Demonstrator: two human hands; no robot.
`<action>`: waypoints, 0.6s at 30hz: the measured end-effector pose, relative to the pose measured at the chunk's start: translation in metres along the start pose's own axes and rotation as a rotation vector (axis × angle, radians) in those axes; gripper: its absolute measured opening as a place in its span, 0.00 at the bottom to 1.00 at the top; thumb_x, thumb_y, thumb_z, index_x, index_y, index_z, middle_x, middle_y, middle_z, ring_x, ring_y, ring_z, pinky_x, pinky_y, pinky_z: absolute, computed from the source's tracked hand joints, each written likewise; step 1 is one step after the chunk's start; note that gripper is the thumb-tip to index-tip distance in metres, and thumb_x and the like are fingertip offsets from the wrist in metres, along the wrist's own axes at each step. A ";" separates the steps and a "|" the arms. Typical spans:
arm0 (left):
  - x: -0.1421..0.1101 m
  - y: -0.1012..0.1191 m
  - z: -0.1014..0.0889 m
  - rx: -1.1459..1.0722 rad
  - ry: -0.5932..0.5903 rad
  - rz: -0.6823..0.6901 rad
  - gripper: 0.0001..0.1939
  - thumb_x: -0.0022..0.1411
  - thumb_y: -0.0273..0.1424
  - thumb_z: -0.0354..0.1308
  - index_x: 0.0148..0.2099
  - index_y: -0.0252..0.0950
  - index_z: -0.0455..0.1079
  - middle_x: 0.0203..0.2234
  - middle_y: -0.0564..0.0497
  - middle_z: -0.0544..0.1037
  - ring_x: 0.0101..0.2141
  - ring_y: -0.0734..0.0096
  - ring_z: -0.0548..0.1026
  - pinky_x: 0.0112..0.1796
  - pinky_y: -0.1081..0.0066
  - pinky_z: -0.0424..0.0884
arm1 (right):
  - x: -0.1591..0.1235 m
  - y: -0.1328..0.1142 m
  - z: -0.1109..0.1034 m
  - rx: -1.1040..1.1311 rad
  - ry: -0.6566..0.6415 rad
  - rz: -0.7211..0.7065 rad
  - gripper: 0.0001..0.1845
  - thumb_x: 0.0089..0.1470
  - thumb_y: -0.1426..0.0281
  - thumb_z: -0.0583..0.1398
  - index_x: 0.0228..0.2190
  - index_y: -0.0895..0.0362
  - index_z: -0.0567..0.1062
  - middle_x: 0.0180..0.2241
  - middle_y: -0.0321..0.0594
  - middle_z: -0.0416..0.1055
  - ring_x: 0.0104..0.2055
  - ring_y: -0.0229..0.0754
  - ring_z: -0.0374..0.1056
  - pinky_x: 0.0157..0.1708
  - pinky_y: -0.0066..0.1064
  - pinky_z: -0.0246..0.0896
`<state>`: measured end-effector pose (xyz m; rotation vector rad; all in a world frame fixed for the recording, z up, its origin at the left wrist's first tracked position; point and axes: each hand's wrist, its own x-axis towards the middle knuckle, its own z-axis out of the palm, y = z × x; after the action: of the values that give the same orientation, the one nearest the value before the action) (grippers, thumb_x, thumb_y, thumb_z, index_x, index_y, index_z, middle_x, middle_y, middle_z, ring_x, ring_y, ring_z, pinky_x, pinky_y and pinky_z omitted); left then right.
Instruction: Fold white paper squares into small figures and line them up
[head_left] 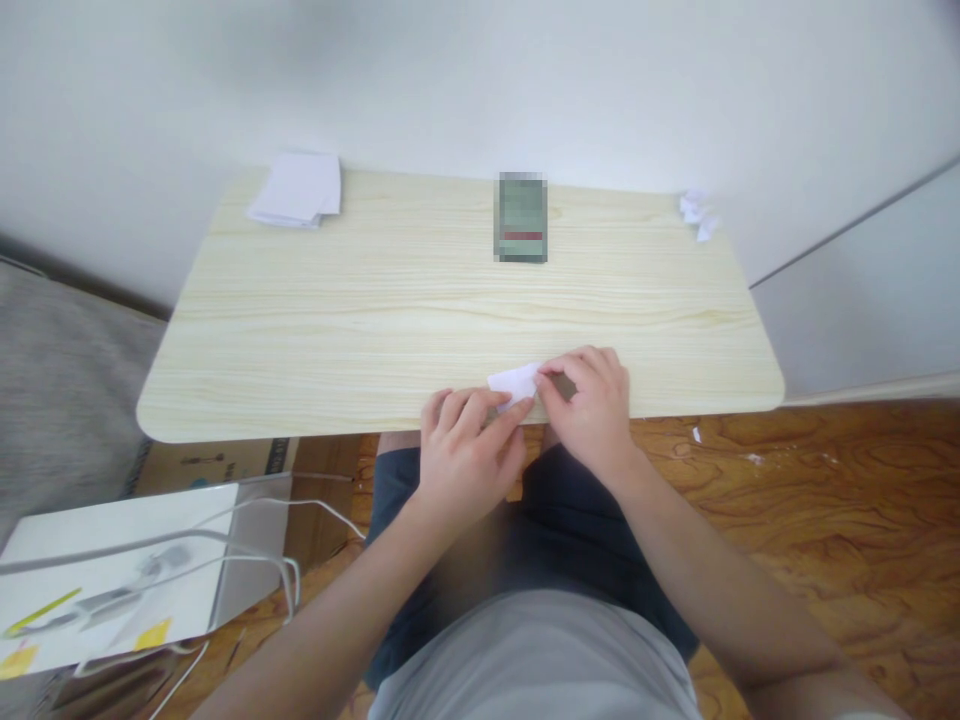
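A small folded piece of white paper point(514, 381) lies at the front edge of the pale wooden table point(360, 310), between my two hands. My left hand point(471, 440) rests on its near side, with the thumb and fingers pressing the paper. At the paper's right end, my right hand point(589, 405) pinches the corner between thumb and forefinger. The paper's lower edge is partly hidden by my left fingers.
A stack of white paper point(296, 188) lies at the back left, a blurred-out greenish phone-like object point(522, 217) at the back middle, and crumpled paper pieces point(697, 213) at the back right. Left of the table, cables point(255, 550) cross a white box point(112, 580).
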<state>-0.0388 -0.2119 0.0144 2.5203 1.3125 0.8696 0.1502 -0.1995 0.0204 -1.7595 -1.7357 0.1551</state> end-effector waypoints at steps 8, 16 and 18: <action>0.004 0.005 0.000 0.038 -0.039 -0.053 0.20 0.64 0.29 0.61 0.57 0.48 0.77 0.49 0.46 0.79 0.51 0.51 0.72 0.54 0.48 0.62 | 0.007 0.009 0.000 0.036 -0.005 -0.075 0.05 0.60 0.65 0.64 0.37 0.49 0.82 0.40 0.42 0.76 0.47 0.52 0.67 0.47 0.46 0.60; 0.007 0.000 -0.006 -0.047 -0.033 -0.040 0.21 0.61 0.25 0.60 0.55 0.45 0.76 0.49 0.47 0.79 0.51 0.53 0.73 0.53 0.50 0.64 | 0.013 0.009 -0.001 0.021 -0.061 -0.139 0.05 0.60 0.63 0.65 0.34 0.49 0.81 0.42 0.40 0.77 0.48 0.51 0.66 0.50 0.46 0.58; 0.009 -0.005 -0.010 -0.099 -0.024 -0.037 0.21 0.60 0.22 0.58 0.53 0.43 0.76 0.48 0.48 0.80 0.51 0.55 0.73 0.53 0.52 0.66 | 0.014 0.010 -0.002 0.020 -0.070 -0.150 0.05 0.60 0.63 0.65 0.35 0.49 0.81 0.43 0.40 0.77 0.49 0.51 0.67 0.51 0.47 0.58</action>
<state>-0.0438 -0.2032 0.0243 2.4163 1.2720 0.8720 0.1617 -0.1865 0.0217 -1.6200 -1.9016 0.1711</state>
